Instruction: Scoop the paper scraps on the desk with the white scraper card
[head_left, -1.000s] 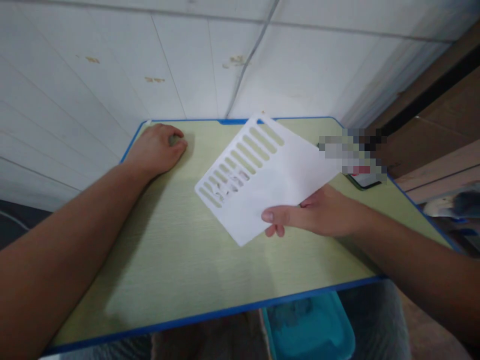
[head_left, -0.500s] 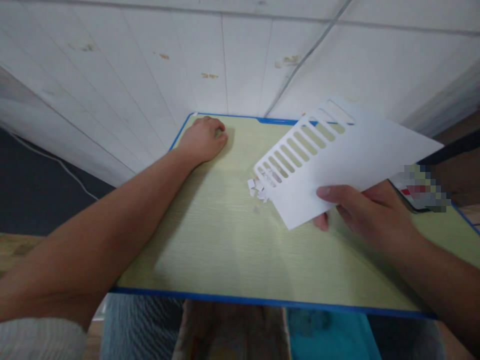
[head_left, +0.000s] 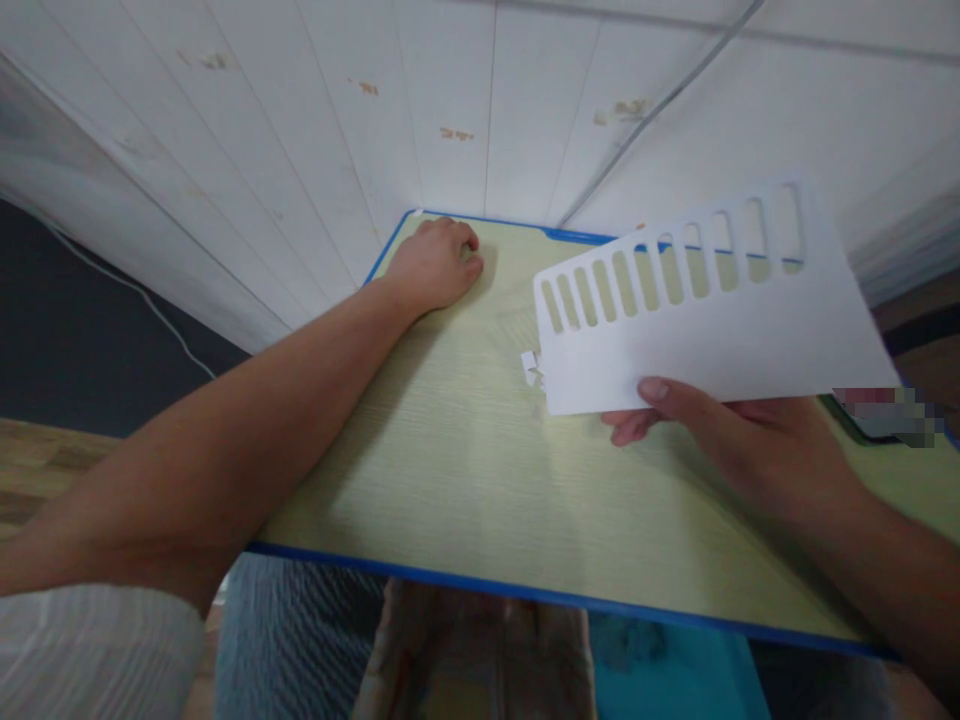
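Note:
My right hand (head_left: pixel 720 430) grips a white sheet of paper or thin card (head_left: pixel 712 345) by its lower edge, thumb on top and fingers underneath. A row of several rounded slots is cut along the sheet's upper side, and the tabletop and wall show through them. The sheet is held up at a tilt over the right half of the table. Small white paper scraps (head_left: pixel 529 366) lie on the tabletop, partly hidden behind its left edge. My left hand (head_left: pixel 442 262) rests near the table's far left corner, fingers loosely curled with a gap between thumb and forefinger, and nothing visible in it.
The pale yellow-green table (head_left: pixel 450 450) has a blue rim. A phone-like object (head_left: pixel 885 415), partly blurred, lies at its right side. Behind stands a white panelled wall (head_left: pixel 420 90) with a grey cable (head_left: pixel 660 110). Below the front edge are a lined bag (head_left: pixel 480 650) and a blue surface (head_left: pixel 675 670).
My right hand has turned the slotted sheet so its row of slots lies more level and faces me, covering more of the scraps. My left hand stays at the far corner while the view shifts slightly.

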